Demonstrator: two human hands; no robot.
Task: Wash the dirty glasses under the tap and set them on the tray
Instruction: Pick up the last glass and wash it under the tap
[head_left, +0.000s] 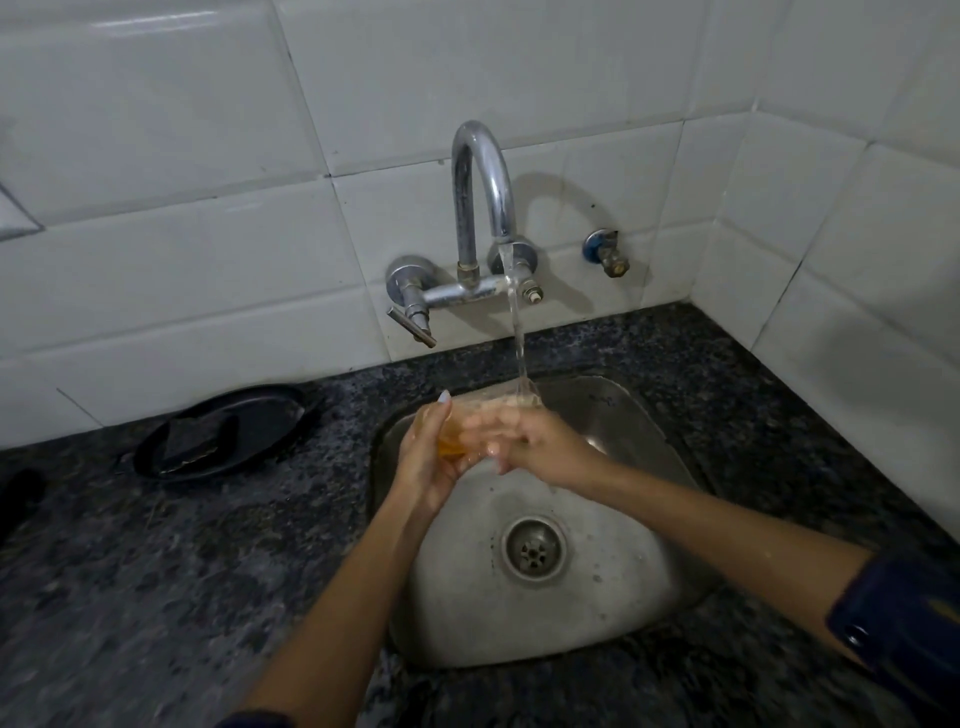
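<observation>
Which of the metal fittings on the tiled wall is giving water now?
The curved chrome tap in the middle: a stream falls from its spout onto the glass. The small blue-collared valve to its right is dry.

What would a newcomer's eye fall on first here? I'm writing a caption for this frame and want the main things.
First, the two hands, left hand and right hand, holding a clear glass with an amber tint under the running water, above the back of the steel sink. Next, the curved chrome tap on the white tiled wall. Left of the sink, a dark round plate holding a dark block lies on the speckled counter.
</observation>
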